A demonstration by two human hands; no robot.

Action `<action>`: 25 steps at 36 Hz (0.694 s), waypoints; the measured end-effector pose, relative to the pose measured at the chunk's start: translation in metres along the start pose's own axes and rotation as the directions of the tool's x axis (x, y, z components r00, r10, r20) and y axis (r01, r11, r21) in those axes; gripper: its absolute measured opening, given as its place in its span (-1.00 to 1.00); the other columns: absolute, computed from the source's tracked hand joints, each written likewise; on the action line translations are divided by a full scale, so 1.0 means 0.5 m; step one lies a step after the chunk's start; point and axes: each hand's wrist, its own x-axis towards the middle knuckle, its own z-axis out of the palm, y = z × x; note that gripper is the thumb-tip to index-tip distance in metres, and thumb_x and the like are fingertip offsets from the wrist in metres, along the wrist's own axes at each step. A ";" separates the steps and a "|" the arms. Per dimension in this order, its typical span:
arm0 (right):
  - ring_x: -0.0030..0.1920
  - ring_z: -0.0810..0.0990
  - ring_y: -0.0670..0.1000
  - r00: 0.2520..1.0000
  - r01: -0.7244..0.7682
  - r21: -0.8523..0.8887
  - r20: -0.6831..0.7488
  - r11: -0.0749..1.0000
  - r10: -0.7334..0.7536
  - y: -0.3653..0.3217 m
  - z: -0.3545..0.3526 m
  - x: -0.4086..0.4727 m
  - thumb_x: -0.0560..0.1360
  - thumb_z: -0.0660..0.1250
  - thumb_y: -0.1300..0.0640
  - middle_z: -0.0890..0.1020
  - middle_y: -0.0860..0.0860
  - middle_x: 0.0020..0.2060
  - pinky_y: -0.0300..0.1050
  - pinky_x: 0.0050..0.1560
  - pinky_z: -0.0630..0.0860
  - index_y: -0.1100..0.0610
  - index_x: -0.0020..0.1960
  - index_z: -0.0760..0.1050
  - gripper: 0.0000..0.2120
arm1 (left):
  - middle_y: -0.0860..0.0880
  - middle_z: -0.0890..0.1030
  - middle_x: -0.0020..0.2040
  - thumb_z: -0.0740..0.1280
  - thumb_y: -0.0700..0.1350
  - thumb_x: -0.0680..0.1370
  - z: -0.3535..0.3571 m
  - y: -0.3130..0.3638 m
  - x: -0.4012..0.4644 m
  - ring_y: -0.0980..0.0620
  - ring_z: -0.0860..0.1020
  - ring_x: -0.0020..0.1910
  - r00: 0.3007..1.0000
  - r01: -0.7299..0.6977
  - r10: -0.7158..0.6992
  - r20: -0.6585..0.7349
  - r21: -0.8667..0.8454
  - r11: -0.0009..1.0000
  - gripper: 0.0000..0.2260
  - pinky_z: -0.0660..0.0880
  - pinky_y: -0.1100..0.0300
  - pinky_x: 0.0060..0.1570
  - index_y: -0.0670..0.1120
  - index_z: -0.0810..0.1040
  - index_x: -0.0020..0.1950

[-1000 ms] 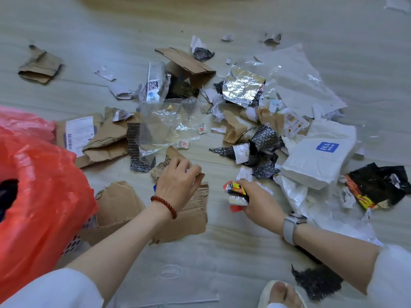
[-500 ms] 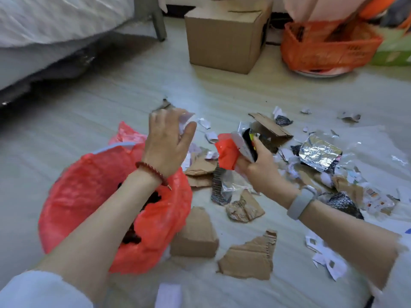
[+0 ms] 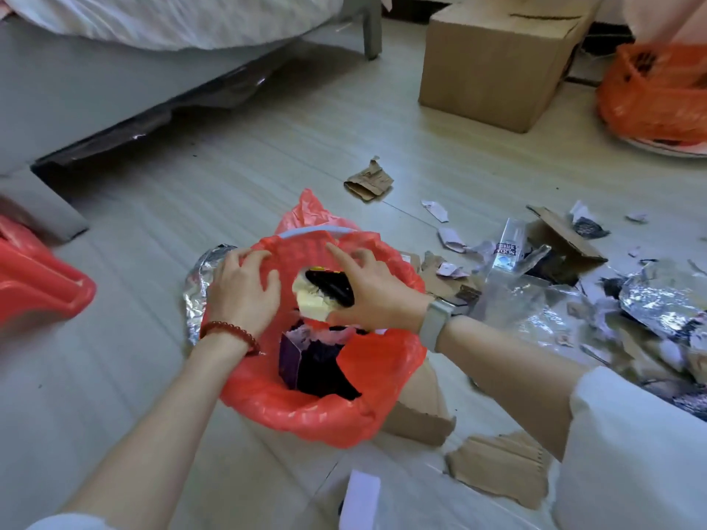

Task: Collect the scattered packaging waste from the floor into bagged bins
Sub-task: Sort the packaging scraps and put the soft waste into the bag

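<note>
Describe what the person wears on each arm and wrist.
The left hand has a dark red bead bracelet at the wrist. The right hand has a watch with a pale grey strap. Both arms are bare up to white sleeves.

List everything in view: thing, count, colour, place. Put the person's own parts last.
bagged bin: one, red liner, floor centre, partly filled with scraps.
second bagged bin: one, orange liner, far right.
red plastic item: one, left edge, identity unclear.
cardboard box: one, brown, far floor.
torn cardboard pieces: several, brown, around the bin and right.
foil sheets: at least two, silver, right of the bin and behind its left side.
paper scraps: many, white, right.
bed: one, grey frame, upper left.
left hand: on the bin's left rim, red bead bracelet.
right hand: over the bin's opening, grey watch.
</note>
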 end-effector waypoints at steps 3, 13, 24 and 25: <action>0.46 0.01 0.23 0.999 0.028 0.012 0.016 1.000 -0.028 0.009 0.008 -0.006 0.38 0.43 -0.07 -0.05 0.13 0.49 0.23 0.39 0.19 -0.09 0.50 -0.14 -0.07 | -0.18 0.48 0.16 0.26 -0.19 0.50 -0.003 0.016 -0.003 -0.17 0.44 0.20 0.996 -0.024 0.018 -0.086 -0.073 0.997 -0.73 0.31 0.06 0.24 -0.11 0.54 0.19; -0.13 0.51 0.01 0.804 0.235 0.187 -0.589 0.954 -0.083 0.117 -0.016 -0.154 0.47 0.17 0.30 0.53 0.09 -0.07 -0.17 -0.11 0.49 0.20 0.07 0.49 -0.78 | -0.08 0.55 0.02 0.19 -0.13 0.47 0.041 0.126 -0.128 -0.08 0.52 0.03 0.931 -0.365 0.361 -0.064 -0.256 0.895 -0.76 0.46 0.01 0.06 -0.14 0.57 0.03; -0.09 0.55 0.12 0.991 0.125 -0.030 0.054 0.992 -0.124 0.297 0.226 -0.427 0.47 0.05 0.04 0.53 0.10 0.01 -0.02 -0.26 0.51 0.03 0.10 0.29 -0.77 | -0.09 0.61 -0.04 0.25 -0.28 0.42 0.118 0.190 -0.348 -0.09 0.59 -0.09 0.356 -0.844 0.922 0.155 -0.370 0.388 -0.79 0.47 0.10 -0.23 -0.16 0.60 0.00; -0.04 0.55 0.14 0.980 0.150 -0.065 0.141 0.987 -0.139 0.305 0.246 -0.445 0.47 0.07 0.03 0.53 0.11 0.05 0.04 -0.22 0.55 0.01 0.12 0.29 -0.76 | -0.08 0.61 -0.05 0.24 -0.26 0.42 0.131 0.180 -0.366 -0.07 0.59 -0.09 0.321 -0.839 0.921 0.219 -0.386 0.384 -0.79 0.47 0.10 -0.24 -0.14 0.60 -0.02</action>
